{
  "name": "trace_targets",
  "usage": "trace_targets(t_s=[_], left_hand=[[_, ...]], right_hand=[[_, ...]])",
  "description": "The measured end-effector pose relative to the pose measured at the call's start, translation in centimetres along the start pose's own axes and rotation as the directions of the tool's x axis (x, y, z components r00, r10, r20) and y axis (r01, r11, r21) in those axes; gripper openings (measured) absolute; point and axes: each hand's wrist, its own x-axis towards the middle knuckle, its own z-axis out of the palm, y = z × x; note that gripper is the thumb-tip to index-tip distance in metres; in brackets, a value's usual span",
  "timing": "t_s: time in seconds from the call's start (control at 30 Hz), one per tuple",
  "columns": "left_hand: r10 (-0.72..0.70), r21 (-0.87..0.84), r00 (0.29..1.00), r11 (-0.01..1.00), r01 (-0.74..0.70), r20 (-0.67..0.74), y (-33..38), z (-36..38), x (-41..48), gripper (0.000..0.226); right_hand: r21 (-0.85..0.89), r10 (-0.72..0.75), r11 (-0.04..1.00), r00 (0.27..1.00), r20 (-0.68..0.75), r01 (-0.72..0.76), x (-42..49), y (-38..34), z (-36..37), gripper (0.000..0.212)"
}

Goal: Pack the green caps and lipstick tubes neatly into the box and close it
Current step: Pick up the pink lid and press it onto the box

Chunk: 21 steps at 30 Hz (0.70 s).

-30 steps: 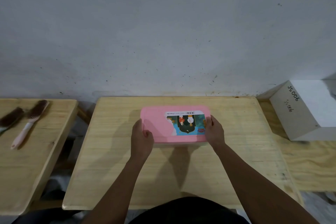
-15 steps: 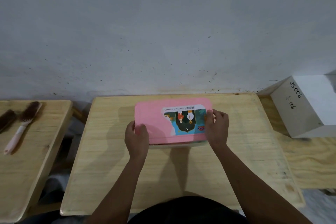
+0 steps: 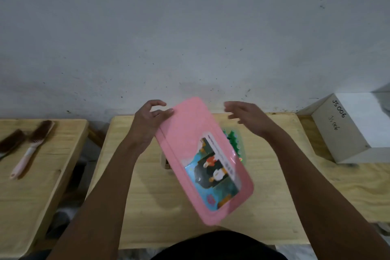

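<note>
The pink lid [image 3: 185,145] with a cartoon sticker hangs tilted in the air above the wooden table [image 3: 147,207], its far end up and left. My left hand [image 3: 147,122] pinches that far end. My right hand [image 3: 247,118] hovers to the lid's right with spread fingers, touching nothing. Under the lid, green caps [image 3: 232,136] show in the box, and a pale corner of the box [image 3: 165,163] peeks out on the left. No lipstick tubes are visible.
A second wooden table [image 3: 42,175] on the left carries two brushes [image 3: 31,148]. A white block marked JS006 [image 3: 354,129] sits at the right. A grey wall [image 3: 190,38] stands right behind the tables.
The lid was flat on the box with both hands at its ends. Now it is lifted and swung diagonal in my left hand; my right hand has let go and risen.
</note>
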Motion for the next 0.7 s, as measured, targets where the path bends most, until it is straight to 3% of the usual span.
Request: trace_targets(t_s=[0.07, 0.1, 0.23, 0.33, 0.4, 0.53, 0.63, 0.7], left_hand=[[-0.024, 0.067, 0.997, 0.998, 0.019, 0.078, 0.9, 1.6, 0.0, 0.035], [-0.038, 0.071, 0.997, 0.997, 0.033, 0.071, 1.1, 2.3, -0.1, 0.039], [-0.175, -0.061, 0.984, 0.983, 0.174, -0.015, -0.3, 2.7, -0.4, 0.050], [-0.326, 0.191, 0.943, 0.931, 0.310, 0.058, -3.0, 1.3, -1.6, 0.056], [-0.409, 0.342, 0.911, 0.864, 0.369, 0.051, -4.4, 0.6, -2.7, 0.047], [-0.377, 0.414, 0.910, 0.811, 0.414, -0.172, -6.3, -1.0, -3.3, 0.041], [-0.297, 0.200, 0.904, 0.909, 0.367, -0.308, -7.6, -1.4, -2.6, 0.033], [-0.252, 0.150, 0.898, 0.935, 0.323, -0.361, -8.5, -1.0, -2.1, 0.028]], right_hand=[[-0.022, -0.022, 0.999, 0.984, 0.179, 0.026, -0.3, -2.0, 2.1, 0.049], [0.006, -0.033, 0.999, 0.979, 0.200, 0.032, -0.4, -2.6, 3.0, 0.044], [0.320, -0.003, 0.947, 1.000, 0.030, -0.006, -0.7, -1.1, 3.8, 0.037], [0.627, 0.150, 0.778, 0.979, -0.141, -0.029, -0.8, 2.1, 3.2, 0.031], [0.715, 0.258, 0.698, 0.944, -0.205, -0.035, -1.0, 4.0, 3.2, 0.031], [0.797, 0.412, 0.601, 0.877, -0.247, -0.058, -1.7, 7.6, 4.2, 0.035], [0.766, 0.449, 0.637, 0.849, -0.280, -0.084, -2.2, 9.5, 5.3, 0.044], [0.624, 0.446, 0.769, 0.816, -0.366, -0.141, -2.8, 10.0, 5.8, 0.042]])
